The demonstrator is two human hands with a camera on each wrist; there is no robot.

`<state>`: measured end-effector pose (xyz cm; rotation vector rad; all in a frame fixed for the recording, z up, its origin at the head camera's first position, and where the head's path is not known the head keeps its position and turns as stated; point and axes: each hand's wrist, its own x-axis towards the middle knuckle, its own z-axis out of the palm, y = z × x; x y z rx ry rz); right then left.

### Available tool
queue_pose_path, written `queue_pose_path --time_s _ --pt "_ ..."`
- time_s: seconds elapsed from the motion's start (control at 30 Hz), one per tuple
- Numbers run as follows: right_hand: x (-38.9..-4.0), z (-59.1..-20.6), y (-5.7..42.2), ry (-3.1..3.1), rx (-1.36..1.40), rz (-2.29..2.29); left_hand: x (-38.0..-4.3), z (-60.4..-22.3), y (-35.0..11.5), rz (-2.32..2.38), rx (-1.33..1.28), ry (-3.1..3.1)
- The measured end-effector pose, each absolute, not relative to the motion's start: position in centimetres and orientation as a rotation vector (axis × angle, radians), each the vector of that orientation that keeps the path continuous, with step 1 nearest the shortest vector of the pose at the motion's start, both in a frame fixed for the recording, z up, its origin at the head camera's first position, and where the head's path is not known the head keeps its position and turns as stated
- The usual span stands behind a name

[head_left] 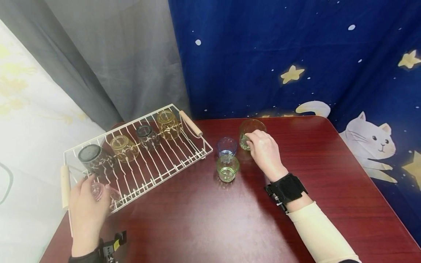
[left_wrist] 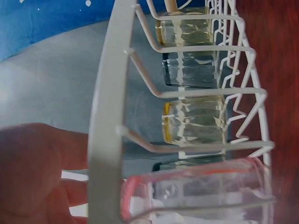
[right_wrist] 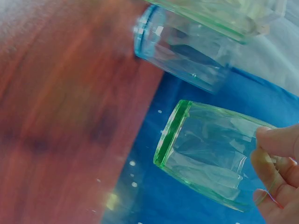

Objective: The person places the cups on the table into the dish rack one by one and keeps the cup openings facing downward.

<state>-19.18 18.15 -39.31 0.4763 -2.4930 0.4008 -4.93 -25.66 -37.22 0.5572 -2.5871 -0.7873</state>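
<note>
A white wire dish rack (head_left: 154, 180) with wooden handles holds several upside-down glasses. My left hand (head_left: 88, 206) is over its near left corner, beside a pink glass (left_wrist: 196, 193) standing base up between the wires. In the left wrist view, the fingers of this hand lie just behind the rack's rail, apart from the pink glass's base. My right hand (head_left: 264, 151) pinches the rim of a green-tinted glass (right_wrist: 210, 154), upright at the table's far side. A blue glass (head_left: 227, 147) and a light green glass (head_left: 227, 170) stand upright to its left.
Along the rack's back stand a dark grey glass (head_left: 95, 160), a yellow glass (head_left: 125, 149), a smaller grey glass (head_left: 148, 138) and an amber glass (head_left: 169, 126). Beyond the dark red table (head_left: 210, 223) hang grey and blue curtains (head_left: 236, 62).
</note>
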Motion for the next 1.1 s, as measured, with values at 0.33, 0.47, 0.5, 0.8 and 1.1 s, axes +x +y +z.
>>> queue_pose_path --time_s 0.33,0.47,0.5,0.8,1.1 --pt "-17.5 -37.3 17.5 -2.382 0.448 0.494 -5.8 -35.4 -23.9 -0.862 0.407 -2.407" --pt "-16.5 -36.6 17.1 -2.350 0.412 0.633 -6.1 -34.7 -22.7 -0.841 0.348 -2.368" --pt "-16.2 -36.5 17.1 -2.341 0.404 0.671 -6.1 -34.6 -22.4 -0.842 0.335 -2.368" --pt "-14.3 -35.7 16.7 -2.215 0.377 0.913 -7.2 -34.1 -19.5 -0.904 0.143 -2.396" --pt "-12.6 -36.6 15.7 -2.103 0.289 1.106 -8.2 -34.5 -16.6 -0.958 -0.041 -2.433"
